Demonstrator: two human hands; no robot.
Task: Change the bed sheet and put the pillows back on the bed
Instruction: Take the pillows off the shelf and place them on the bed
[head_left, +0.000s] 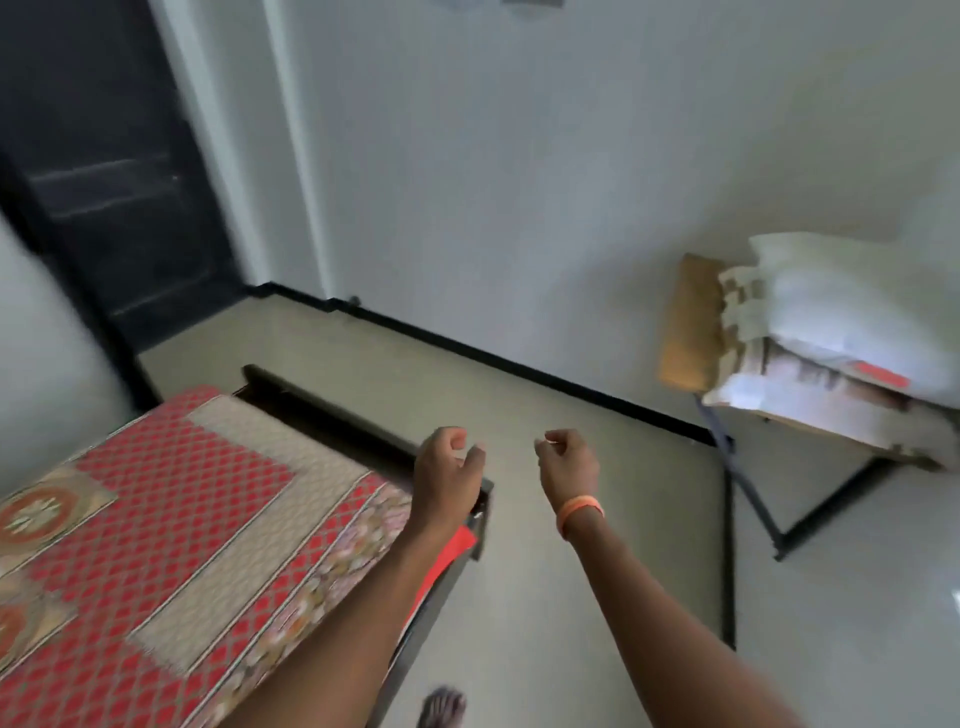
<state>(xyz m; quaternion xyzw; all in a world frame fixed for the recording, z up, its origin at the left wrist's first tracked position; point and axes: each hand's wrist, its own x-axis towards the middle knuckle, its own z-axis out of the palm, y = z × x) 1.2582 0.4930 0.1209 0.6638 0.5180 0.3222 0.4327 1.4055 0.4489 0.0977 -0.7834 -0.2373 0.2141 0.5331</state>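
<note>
Head view shows a red patterned sheet (171, 525) spread on the bed (457, 566). Left hand (451, 470) and right hand (567, 467) hang loosely curled, holding nothing, past the bed's corner. Pillows (852, 312) sit stacked on a chair (691, 322), well apart. Putting them back looks left to do.

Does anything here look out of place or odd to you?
Yes: the pillows sit piled on a chair by the wall, not on the bed. Both hands hold nothing.
</note>
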